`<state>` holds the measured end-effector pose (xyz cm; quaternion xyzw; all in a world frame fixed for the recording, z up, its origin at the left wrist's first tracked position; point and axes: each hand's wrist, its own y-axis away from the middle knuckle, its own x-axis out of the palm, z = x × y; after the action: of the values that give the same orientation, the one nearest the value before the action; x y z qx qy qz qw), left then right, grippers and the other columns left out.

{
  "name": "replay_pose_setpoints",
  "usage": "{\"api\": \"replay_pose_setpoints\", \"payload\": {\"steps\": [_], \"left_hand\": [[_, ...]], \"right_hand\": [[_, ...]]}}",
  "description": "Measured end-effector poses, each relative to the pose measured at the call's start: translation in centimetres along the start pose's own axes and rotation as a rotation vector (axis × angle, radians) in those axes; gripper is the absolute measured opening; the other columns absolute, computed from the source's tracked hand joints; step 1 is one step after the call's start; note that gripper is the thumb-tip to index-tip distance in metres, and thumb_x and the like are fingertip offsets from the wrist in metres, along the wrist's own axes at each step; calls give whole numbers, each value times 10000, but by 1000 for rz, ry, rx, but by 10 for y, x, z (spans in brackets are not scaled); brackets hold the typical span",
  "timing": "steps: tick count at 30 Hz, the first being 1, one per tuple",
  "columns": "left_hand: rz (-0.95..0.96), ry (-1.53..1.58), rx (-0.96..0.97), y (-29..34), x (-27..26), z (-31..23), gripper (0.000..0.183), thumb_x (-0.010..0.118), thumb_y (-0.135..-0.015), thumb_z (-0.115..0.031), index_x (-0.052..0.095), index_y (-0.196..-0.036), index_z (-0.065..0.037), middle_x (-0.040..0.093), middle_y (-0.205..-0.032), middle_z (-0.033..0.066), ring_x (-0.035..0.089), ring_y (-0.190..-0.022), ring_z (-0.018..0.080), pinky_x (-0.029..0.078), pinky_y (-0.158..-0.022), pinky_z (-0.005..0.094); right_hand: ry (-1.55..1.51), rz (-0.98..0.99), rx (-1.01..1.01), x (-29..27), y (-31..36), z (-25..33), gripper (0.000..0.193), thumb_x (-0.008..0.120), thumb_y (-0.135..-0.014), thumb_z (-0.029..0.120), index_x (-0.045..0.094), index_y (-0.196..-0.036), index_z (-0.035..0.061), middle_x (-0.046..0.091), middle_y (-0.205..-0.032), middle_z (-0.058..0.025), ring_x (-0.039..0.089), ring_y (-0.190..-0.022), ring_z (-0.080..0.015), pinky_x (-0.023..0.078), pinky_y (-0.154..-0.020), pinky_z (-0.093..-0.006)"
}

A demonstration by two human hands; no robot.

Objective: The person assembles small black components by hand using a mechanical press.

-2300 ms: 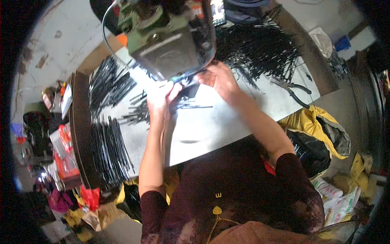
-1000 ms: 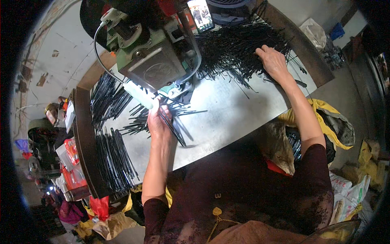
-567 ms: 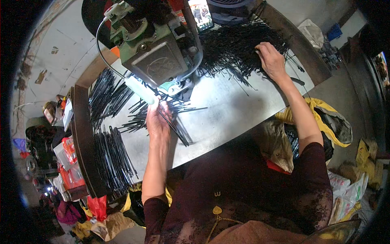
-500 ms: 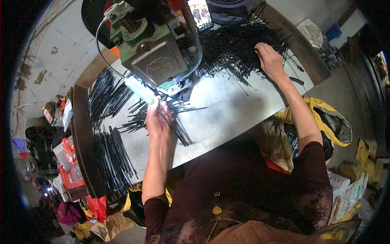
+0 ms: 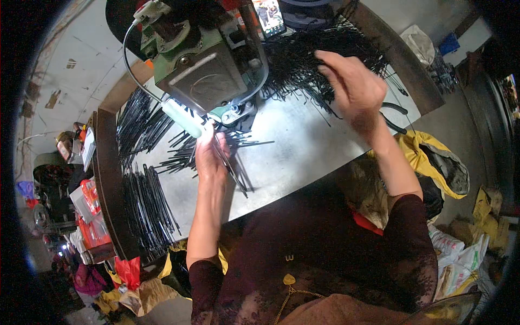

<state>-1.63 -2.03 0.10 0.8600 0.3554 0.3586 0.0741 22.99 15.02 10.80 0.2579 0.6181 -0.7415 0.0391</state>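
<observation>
My left hand (image 5: pixel 210 157) is closed around a few thin black strips (image 5: pixel 234 174) under the green machine head (image 5: pixel 200 73). Their free ends slant down toward the table's front edge. Beside it, more loose black strips (image 5: pixel 181 157) lie fanned on the metal tabletop. My right hand (image 5: pixel 358 86) is raised in front of a large tangled heap of black strips (image 5: pixel 303 59). Its thumb and forefinger point left with a gap between their tips, and the other fingers are curled. I see nothing between them, though the hand is slightly blurred.
A pale green lamp tube (image 5: pixel 181 118) hangs close to my left fingertips. Aligned bundles of black strips (image 5: pixel 149 211) lie along the left board (image 5: pixel 105 179). Black curved tool handles (image 5: pixel 395 108) rest by my right wrist. A lit phone (image 5: pixel 269 17) stands behind; a yellow-edged sack (image 5: pixel 428 151) sits right.
My right hand has lifted away from the heap's right side and moved left and nearer, its thumb and forefinger now apart. My left hand stays by the machine with the strips.
</observation>
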Motion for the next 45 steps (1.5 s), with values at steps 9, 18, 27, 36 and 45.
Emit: {"api": "replay_pose_setpoints", "payload": {"steps": [9, 18, 27, 36, 45], "left_hand": [[32, -83, -74, -6, 28, 18, 176, 629, -863, -95, 572, -1021, -43, 608, -822, 44, 582, -646, 103, 519, -564, 225], [21, -239, 137, -17, 31, 15, 135, 651, -848, -99, 579, -945, -37, 598, -783, 35, 570, -635, 102, 476, -536, 212], [13, -323, 154, -20, 32, 17, 131, 639, -840, -58, 588, -958, -35, 602, -842, 25, 572, -671, 94, 483, -550, 200], [76, -367, 176, -17, 35, 16, 115, 615, -843, -137, 583, -923, -61, 585, -747, 1, 532, -602, 63, 412, -558, 175], [151, -371, 173, -26, 26, 15, 45, 606, -852, -81, 584, -851, -41, 578, -703, 14, 525, -559, 75, 393, -490, 181]], "right_hand": [[-1022, 703, 1084, 78, 58, 60, 206, 564, -917, 201, 559, -1019, 22, 582, -663, -36, 493, -466, -61, 373, -387, -196], [-1046, 614, 1226, 123, 60, 69, 224, 551, -918, 244, 569, -1004, 37, 572, -629, -21, 452, -421, -60, 350, -390, -201], [-1028, 582, 1232, 134, 60, 70, 221, 553, -910, 241, 590, -983, 36, 549, -566, -3, 428, -388, -59, 326, -349, -209], [-1118, 581, 1242, 143, 64, 70, 209, 547, -912, 225, 581, -945, 22, 554, -609, -1, 441, -432, -52, 320, -366, -201], [-1237, 561, 1267, 140, 57, 74, 165, 548, -920, 192, 564, -957, 32, 568, -654, 0, 468, -474, -37, 312, -371, -187]]}}
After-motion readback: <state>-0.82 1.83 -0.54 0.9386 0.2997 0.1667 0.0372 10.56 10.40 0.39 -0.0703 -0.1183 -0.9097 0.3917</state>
